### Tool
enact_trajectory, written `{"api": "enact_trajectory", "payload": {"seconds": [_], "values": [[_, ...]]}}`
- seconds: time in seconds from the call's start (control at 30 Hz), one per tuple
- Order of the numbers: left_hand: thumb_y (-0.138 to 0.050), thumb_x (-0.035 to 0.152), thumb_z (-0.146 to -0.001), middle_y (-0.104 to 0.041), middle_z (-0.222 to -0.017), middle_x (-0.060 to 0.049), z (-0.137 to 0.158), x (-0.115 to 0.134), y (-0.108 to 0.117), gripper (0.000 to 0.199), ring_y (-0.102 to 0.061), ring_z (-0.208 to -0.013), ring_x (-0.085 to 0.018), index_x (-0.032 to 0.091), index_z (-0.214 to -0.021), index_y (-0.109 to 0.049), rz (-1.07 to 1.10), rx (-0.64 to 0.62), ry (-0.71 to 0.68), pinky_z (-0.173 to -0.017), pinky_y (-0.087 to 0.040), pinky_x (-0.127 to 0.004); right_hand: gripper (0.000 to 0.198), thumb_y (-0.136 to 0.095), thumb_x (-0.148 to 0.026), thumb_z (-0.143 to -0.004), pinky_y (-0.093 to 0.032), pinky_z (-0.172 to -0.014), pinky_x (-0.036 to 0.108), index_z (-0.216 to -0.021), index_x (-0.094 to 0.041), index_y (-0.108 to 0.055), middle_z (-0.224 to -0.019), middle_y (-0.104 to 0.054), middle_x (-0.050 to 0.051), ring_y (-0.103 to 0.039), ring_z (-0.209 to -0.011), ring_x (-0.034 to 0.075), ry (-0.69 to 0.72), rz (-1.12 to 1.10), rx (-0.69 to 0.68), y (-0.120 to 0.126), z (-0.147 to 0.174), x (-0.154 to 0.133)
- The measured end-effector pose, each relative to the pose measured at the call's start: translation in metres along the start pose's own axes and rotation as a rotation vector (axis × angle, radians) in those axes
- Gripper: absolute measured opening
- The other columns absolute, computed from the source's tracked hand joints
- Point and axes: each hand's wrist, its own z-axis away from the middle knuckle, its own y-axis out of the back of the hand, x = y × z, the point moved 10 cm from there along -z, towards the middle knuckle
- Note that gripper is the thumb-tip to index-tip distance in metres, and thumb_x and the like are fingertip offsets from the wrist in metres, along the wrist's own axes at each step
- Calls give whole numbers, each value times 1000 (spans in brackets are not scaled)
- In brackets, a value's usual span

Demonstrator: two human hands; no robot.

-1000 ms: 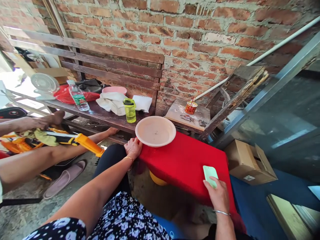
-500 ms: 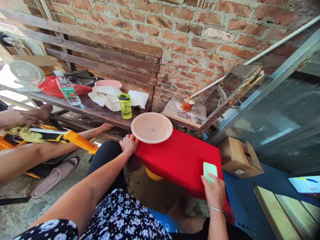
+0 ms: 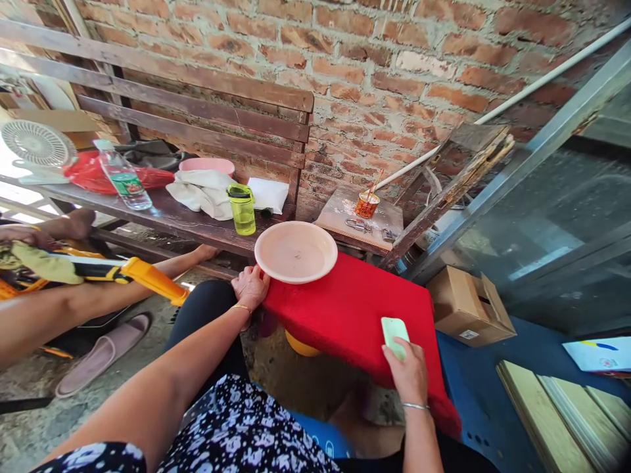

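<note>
My right hand (image 3: 408,368) is closed on a pale green oblong block (image 3: 394,335) with rounded corners. The block lies on or just over the red cloth (image 3: 340,315), which covers a low bench or table; its underside is hidden. My left hand (image 3: 250,288) rests, fingers laid down, on the left corner of the cloth, close beside the pale pink basin (image 3: 296,276). I cannot tell whether these fingertips touch the basin's rim. A little dark debris shows in the bottom of the basin.
The wooden bench (image 3: 197,228) behind bears a green bottle (image 3: 242,209), a water bottle (image 3: 124,176), white cloth (image 3: 203,192) and a fan (image 3: 38,143). A cardboard box (image 3: 466,305) stands to the right. At left, another person's leg (image 3: 103,295) lies near a yellow-orange tool (image 3: 152,279).
My right hand has slid the pale green block leftward over the red cloth. My left hand stays at the corner by the basin. The view has shifted slightly.
</note>
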Motion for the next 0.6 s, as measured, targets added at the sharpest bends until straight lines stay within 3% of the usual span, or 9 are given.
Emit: {"api": "enact_trajectory", "payload": {"seconds": [0.17, 0.27, 0.37, 0.47, 0.6], "values": [[-44, 44, -96, -61, -121, -13, 1, 2, 1, 35, -55, -112, -32, 23, -114, -65, 12, -4, 3, -90, -37, -43, 58, -58, -71, -68, -49, -75, 49, -102, -27, -75, -78, -57, 8, -58, -84, 33, -458, 191, 109, 71, 3, 109], [-44, 43, -96, -61, -121, -13, 1, 2, 2, 35, -55, -112, -32, 22, -114, -65, 17, 2, 1, -90, -37, -43, 60, -58, -73, -68, -47, -66, 50, -106, -30, -75, -81, -57, 11, -57, -77, 34, -608, 276, 204, 94, 5, 121], [-44, 42, -96, -60, -121, -13, 2, 3, 3, 35, -55, -112, -31, 22, -115, -65, 15, 10, 3, -90, -37, -43, 57, -54, -69, -75, -48, -76, 49, -107, -26, -73, -87, -59, 12, -57, -92, 36, -379, 228, 221, 72, -14, 69], [-45, 43, -96, -61, -121, -12, 2, 2, 3, 35, -55, -112, -31, 22, -117, -65, 10, 13, 5, -90, -37, -42, 52, -52, -63, -82, -48, -88, 46, -104, -21, -71, -96, -59, 13, -54, -102, 33, -20, 76, 151, 19, -26, -17], [-45, 42, -96, -61, -120, -12, 1, 2, 2, 35, -55, -112, -30, 22, -117, -65, -1, 12, 6, -91, -37, -43, 30, -58, -45, -86, -49, -92, 43, -102, -23, -70, -104, -57, 11, -56, -99, 27, 349, -108, -19, -53, -10, -124]]}}
